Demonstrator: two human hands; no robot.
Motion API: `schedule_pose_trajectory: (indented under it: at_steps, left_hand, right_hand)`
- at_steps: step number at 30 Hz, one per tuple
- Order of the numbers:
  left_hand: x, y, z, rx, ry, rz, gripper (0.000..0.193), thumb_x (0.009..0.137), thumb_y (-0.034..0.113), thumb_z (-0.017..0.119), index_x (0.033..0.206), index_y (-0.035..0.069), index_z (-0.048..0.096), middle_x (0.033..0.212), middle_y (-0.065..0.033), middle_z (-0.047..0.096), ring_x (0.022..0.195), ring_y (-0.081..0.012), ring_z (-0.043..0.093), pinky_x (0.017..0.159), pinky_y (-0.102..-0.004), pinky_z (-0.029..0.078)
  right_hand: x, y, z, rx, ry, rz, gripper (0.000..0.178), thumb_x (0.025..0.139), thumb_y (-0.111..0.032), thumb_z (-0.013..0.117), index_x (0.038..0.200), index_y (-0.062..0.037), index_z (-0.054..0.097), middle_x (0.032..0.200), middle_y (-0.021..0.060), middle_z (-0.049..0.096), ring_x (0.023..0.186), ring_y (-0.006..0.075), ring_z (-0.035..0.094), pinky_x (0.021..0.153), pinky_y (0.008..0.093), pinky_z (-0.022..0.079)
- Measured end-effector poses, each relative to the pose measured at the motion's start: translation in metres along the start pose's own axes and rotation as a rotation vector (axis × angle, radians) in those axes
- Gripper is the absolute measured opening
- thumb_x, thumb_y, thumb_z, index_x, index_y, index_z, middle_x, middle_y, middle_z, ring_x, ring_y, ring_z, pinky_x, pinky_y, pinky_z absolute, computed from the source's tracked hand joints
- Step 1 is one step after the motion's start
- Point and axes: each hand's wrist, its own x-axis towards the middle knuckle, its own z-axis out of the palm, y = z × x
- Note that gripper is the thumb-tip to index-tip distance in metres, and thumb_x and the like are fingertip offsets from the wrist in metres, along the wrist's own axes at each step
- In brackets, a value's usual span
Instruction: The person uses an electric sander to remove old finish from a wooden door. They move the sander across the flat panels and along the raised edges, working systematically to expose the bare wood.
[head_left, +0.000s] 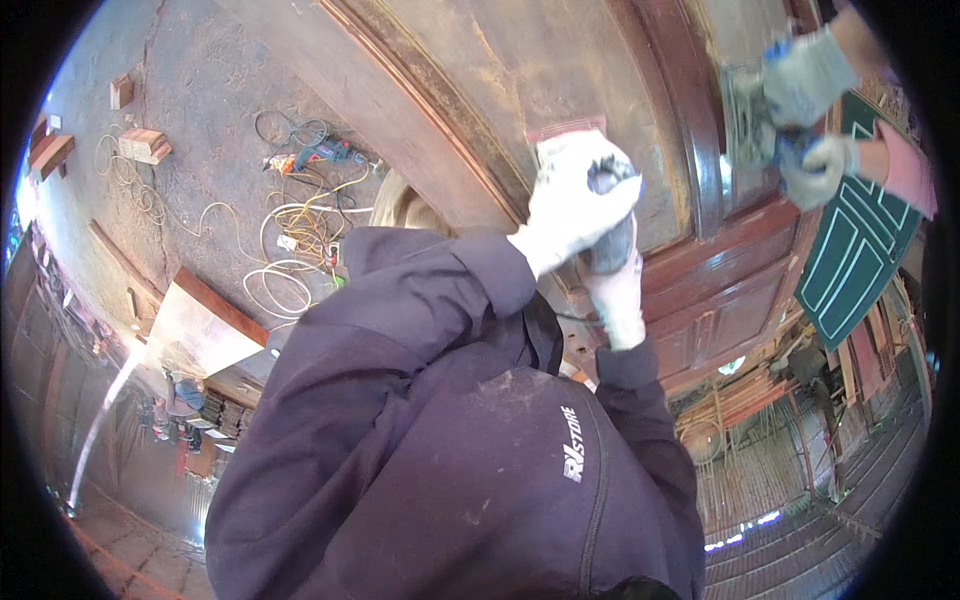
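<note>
Both my hands wear white gloves and are closed on a corded electric sander (pixel 613 250) with a dark grey body. My left hand (pixel 572 200) wraps over its front part, fingers curled round the top. Its rear end is gripped by my right hand (pixel 618 300), partly hidden beneath. A reddish sheet edge (pixel 566 129) shows past my left hand, against the bare, worn panel of a brown wooden door (pixel 520 60). The underside of the sander is hidden.
At right, a co-worker's gloved hands (pixel 815 85) hold another sander (pixel 745 115) on the door. Beyond stands a green panel (pixel 860 240) with white lines. On the floor at left lie a blue power drill (pixel 335 152), tangled cables (pixel 300 225) and wood blocks (pixel 145 145).
</note>
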Motion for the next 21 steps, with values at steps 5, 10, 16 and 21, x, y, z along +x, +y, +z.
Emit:
schedule_pose_trajectory:
  at_steps: [5, 10, 16, 21]
  left_hand:
    - [0.009, -0.005, -0.011, -0.088, 0.060, -0.042, 0.016, 0.081, 0.013, 0.078, 0.089, 0.004, 0.067, 0.086, -0.0034, 0.071, 0.081, -0.0104, 0.065, 0.076, -0.0301, 0.054]
    - [-0.023, -0.003, 0.010, 0.042, 0.086, 0.041, 0.023, 0.079, 0.022, 0.080, 0.093, 0.007, 0.069, 0.083, -0.0065, 0.070, 0.078, -0.0179, 0.067, 0.075, -0.0342, 0.054]
    - [0.037, 0.009, -0.024, -0.079, 0.043, -0.008, 0.021, 0.081, 0.023, 0.080, 0.087, 0.005, 0.070, 0.083, -0.0054, 0.072, 0.079, -0.0137, 0.067, 0.075, -0.0315, 0.054]
    - [0.060, 0.024, -0.050, -0.178, 0.080, 0.007, 0.013, 0.085, 0.017, 0.077, 0.088, 0.006, 0.071, 0.085, -0.0009, 0.071, 0.080, -0.0081, 0.063, 0.075, -0.0270, 0.053]
  right_hand:
    - [0.016, -0.025, 0.007, -0.018, 0.037, -0.088, 0.099, 0.076, -0.009, 0.082, 0.156, -0.0144, 0.026, 0.133, 0.0236, 0.062, 0.124, 0.0397, 0.062, 0.098, 0.0454, 0.053]
    - [-0.026, 0.013, 0.007, 0.115, 0.034, 0.150, 0.085, 0.076, -0.016, 0.084, 0.147, -0.0016, 0.041, 0.132, 0.0221, 0.063, 0.126, 0.0332, 0.061, 0.103, 0.0427, 0.049]
    - [0.037, -0.025, 0.005, -0.102, 0.032, -0.030, 0.097, 0.075, -0.012, 0.084, 0.155, -0.0104, 0.031, 0.134, 0.0222, 0.063, 0.127, 0.0328, 0.061, 0.104, 0.0428, 0.051]
    - [0.058, -0.062, 0.011, -0.031, 0.057, -0.067, 0.090, 0.077, -0.015, 0.080, 0.154, -0.0105, 0.033, 0.129, 0.0223, 0.066, 0.122, 0.0345, 0.065, 0.101, 0.0433, 0.053]
